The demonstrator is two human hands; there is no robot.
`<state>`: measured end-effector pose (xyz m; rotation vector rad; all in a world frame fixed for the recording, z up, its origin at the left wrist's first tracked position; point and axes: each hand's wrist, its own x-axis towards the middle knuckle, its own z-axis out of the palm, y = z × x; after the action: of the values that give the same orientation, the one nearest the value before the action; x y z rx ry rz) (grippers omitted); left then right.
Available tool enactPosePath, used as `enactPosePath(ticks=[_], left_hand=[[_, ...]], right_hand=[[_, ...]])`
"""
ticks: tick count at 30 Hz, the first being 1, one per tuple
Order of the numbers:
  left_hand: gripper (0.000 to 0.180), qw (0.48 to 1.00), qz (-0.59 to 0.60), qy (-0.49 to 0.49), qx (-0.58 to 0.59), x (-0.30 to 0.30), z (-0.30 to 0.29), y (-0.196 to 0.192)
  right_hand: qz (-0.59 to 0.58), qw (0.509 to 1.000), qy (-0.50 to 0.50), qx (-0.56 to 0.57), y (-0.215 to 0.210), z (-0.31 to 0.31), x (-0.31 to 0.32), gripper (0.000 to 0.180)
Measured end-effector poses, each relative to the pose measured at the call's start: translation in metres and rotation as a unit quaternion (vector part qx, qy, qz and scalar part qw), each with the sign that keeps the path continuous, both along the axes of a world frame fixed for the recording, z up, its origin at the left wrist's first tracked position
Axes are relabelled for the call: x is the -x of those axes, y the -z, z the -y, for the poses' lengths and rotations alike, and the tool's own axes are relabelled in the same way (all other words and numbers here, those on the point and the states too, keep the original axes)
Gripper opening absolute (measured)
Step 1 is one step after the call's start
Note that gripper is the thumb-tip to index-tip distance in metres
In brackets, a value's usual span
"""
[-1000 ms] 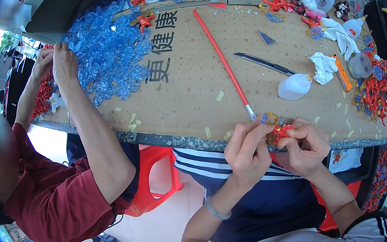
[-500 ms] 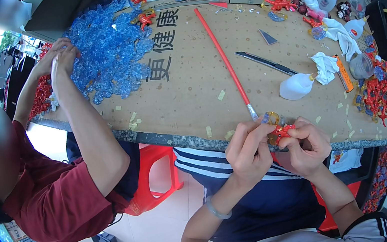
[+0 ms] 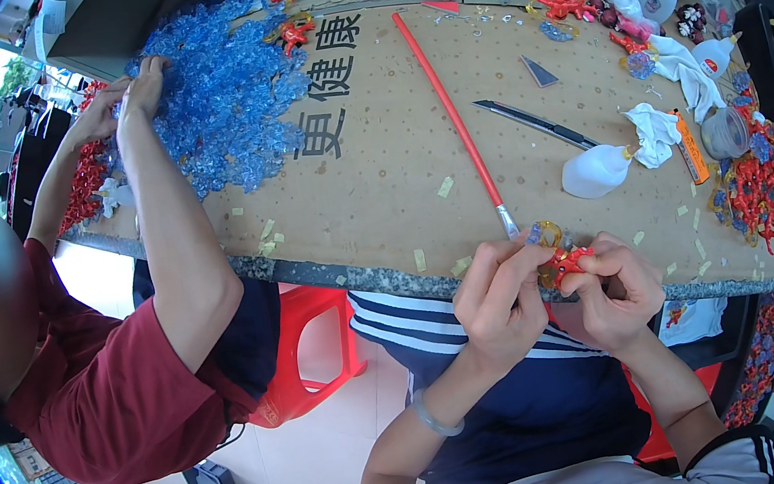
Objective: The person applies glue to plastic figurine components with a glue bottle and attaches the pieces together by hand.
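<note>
Between my two hands, over the table's near edge, is a small red plastic figure (image 3: 570,263) with a yellow and bluish clear part (image 3: 545,234) on its far side. My left hand (image 3: 500,303) pinches the figure's left side, its fingers hiding part of it. With thumb and forefinger, my right hand (image 3: 620,290) grips the right side. Just beyond my left fingers lies the metal ferrule end of a red-handled paintbrush (image 3: 451,115). A white squeeze bottle (image 3: 596,172) lies on its side past my right hand.
A co-worker's hands (image 3: 131,98) reach into a blue clear-plastic heap (image 3: 218,101) at left. Toward the middle lie a craft knife (image 3: 535,124) and a dark triangular blade (image 3: 539,71). At right are an orange box (image 3: 689,147), crumpled tissue (image 3: 654,134) and piled red figures (image 3: 770,189).
The co-worker's hands have shifted slightly away along the blue heap. My hands keep nearly the same place and grip, with the red figure turned a little.
</note>
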<state>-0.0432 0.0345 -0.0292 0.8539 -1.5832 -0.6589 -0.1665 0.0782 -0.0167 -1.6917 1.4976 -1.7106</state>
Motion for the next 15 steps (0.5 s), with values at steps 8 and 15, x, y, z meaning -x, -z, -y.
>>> enactPosePath(ticks=[8, 15], left_hand=[[0.018, 1.000, 0.002, -0.003, 0.006, -0.0005, -0.0001, 0.0003], [0.018, 1.000, -0.003, 0.002, -0.001, -0.0004, -0.0003, 0.0005]], right_hand=[[-0.009, 1.000, -0.002, 0.009, 0.0011, 0.0006, 0.0006, 0.020], [-0.004, 1.000, -0.002, 0.017, 0.0023, 0.0012, 0.0001, 0.020]])
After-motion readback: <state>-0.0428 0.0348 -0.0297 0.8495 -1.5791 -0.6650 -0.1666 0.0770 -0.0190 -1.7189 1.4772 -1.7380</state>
